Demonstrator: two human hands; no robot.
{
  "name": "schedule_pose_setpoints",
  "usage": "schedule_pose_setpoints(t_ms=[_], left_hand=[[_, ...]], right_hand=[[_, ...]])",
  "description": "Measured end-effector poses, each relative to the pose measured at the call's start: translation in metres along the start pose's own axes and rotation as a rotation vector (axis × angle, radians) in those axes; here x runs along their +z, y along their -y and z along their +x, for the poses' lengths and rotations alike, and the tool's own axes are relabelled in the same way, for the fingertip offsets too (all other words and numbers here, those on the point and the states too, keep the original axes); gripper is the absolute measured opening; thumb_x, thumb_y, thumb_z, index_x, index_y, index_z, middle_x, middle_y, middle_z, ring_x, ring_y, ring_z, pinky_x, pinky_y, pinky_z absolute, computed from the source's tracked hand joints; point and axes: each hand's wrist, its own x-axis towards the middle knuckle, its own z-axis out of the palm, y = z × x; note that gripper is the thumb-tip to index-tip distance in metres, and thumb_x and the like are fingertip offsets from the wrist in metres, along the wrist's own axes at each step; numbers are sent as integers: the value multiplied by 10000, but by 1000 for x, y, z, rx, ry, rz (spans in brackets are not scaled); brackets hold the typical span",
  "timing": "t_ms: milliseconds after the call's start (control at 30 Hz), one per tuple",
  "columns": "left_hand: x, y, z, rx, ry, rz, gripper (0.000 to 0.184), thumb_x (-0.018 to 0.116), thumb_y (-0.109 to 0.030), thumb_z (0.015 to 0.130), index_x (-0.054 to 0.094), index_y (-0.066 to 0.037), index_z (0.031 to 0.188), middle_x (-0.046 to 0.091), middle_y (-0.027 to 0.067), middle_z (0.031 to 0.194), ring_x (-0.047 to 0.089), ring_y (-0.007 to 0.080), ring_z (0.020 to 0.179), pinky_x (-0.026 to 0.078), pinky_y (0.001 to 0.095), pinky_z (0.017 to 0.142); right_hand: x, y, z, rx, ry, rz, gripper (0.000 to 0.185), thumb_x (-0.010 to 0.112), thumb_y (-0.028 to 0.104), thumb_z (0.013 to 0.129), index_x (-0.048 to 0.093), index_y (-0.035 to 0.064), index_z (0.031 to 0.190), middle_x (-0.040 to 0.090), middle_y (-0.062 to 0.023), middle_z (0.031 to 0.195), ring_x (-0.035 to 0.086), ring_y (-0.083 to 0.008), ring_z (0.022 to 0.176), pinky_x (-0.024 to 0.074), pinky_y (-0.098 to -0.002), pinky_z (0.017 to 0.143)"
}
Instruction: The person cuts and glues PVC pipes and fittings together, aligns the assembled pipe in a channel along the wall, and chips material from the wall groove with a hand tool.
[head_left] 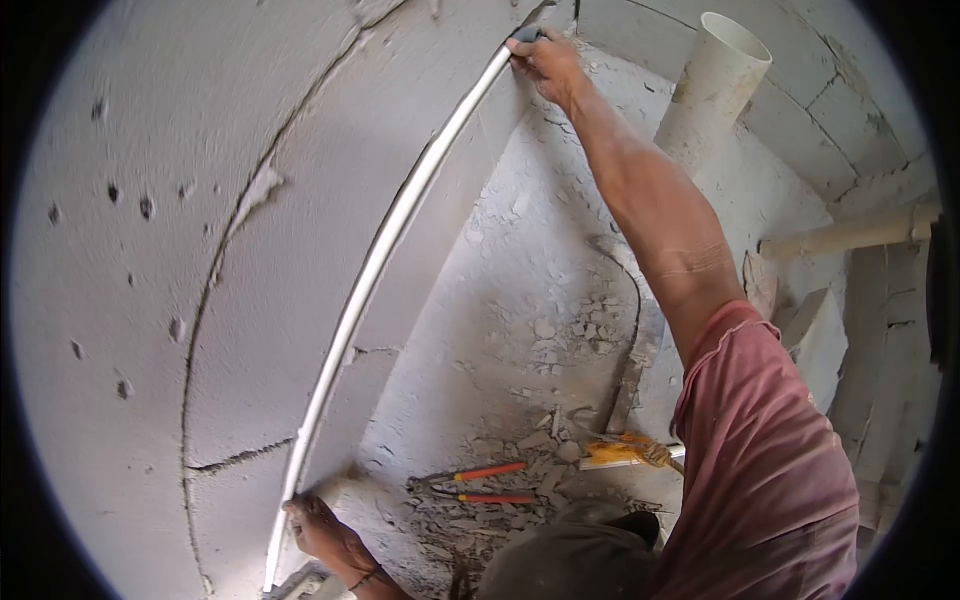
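A long white pipe [375,260] runs along the grey wall, from low at the left up to the top middle; it looks curved in this wide view. My right hand [550,68] is stretched far out with its fingers closed at the pipe's upper end, around a small dark grey piece [526,36] whose kind I cannot make out. Low down, my left hand [325,535], with a dark band at the wrist, grips the pipe near its lower end.
Red-handled pliers or cutters [490,473] lie on the rubble-strewn floor [460,350]. Beside them is a yellow-orange bundle [628,450]. A wide upright pipe [715,85] stands at the upper right, and another pipe [850,235] juts in. A grey cap-like shape [570,560] fills the bottom.
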Motion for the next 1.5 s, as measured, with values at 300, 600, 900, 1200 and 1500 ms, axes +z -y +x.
schedule_pose_setpoints(t_ms=[300,600,900,1200,1500], left_hand=[[-33,1,23,-107,214,-96,395,674,-314,990,586,52,870,533,70,765,500,165,735,493,308,767],[-25,0,13,-53,157,-51,565,709,-373,950,594,173,1034,623,189,1020,595,225,965,505,359,989],[-29,7,25,-48,141,-38,527,626,-346,1014,577,178,1046,619,188,1032,598,230,977,490,371,1030],[-69,4,63,-56,478,431,499,552,-430,1036,584,67,1075,588,62,957,544,143,908,534,322,868],[-82,27,94,-29,562,258,423,536,-393,1053,520,-58,794,423,11,724,434,131,712,450,214,745]], right_hand=[[-4,14,22,169,-144,87,213,570,224,1013,652,27,1009,635,-69,766,579,-146,555,576,-320,545],[1,-10,46,-1,-233,-103,184,549,152,910,649,10,849,633,-90,688,574,-168,544,416,-349,471],[4,-25,42,-170,-187,-206,156,538,70,912,673,26,847,634,-94,734,604,-188,582,498,-369,523],[0,-23,-2,0,-167,393,366,526,225,1054,560,69,1384,610,-87,771,564,-160,537,530,-312,519],[25,-30,-7,45,-370,516,467,649,205,1001,542,111,1446,629,-44,784,555,-125,554,500,-282,498]])
